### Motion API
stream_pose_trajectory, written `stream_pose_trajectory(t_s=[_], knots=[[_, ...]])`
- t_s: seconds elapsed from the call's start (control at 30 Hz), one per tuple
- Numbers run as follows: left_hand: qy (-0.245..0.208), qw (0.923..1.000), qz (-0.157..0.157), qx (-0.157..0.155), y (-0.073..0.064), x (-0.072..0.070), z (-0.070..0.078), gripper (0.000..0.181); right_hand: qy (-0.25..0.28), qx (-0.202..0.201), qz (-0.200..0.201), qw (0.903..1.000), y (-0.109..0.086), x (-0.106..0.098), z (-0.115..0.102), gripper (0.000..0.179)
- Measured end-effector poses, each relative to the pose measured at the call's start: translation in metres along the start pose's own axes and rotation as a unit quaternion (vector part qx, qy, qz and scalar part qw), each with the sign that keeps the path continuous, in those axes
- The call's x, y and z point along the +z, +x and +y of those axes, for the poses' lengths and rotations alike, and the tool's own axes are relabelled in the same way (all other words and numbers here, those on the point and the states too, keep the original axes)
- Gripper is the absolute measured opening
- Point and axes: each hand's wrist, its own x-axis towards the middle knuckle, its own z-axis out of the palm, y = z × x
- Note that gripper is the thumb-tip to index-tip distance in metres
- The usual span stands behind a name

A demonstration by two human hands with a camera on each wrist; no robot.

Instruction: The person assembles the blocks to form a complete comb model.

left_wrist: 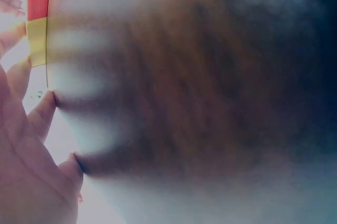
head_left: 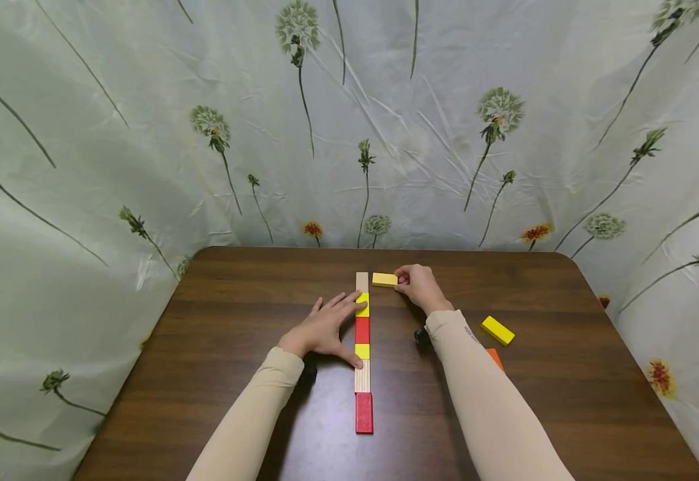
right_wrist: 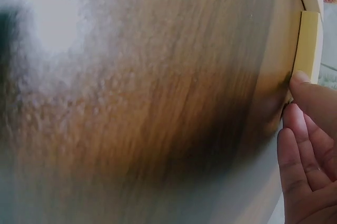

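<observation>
A straight row of wooden blocks runs away from me: a red block (head_left: 364, 413) nearest, then plain wood (head_left: 363, 382), yellow (head_left: 362, 351), red (head_left: 362, 330), another yellow (head_left: 364, 312) and plain wood (head_left: 362, 281) at the far end. My left hand (head_left: 325, 329) is spread along the row's left side, fingertips on the far yellow block and thumb by the near plain one. Between thumb and fingers, my right hand (head_left: 423, 287) pinches the right end of a pale yellow block (head_left: 384, 280). That block lies crosswise, just right of the row's far end.
Right of my right forearm lie a loose yellow block (head_left: 498, 331) and an orange block (head_left: 495, 358), partly hidden by the sleeve. The brown wooden table (head_left: 235, 287) ends at the back against a flower-printed curtain (head_left: 253, 133).
</observation>
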Motion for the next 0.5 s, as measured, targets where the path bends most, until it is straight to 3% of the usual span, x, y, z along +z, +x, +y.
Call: stream_pose_trajectory(t_s=[0.5], knots=[[0.001, 1.0, -0.002, 0.001, 0.0, -0.0007, 0.0008, 0.119, -0.038, -0.016, 0.013, 0.9991, 0.0013, 0.0034, -0.005, 0.025]])
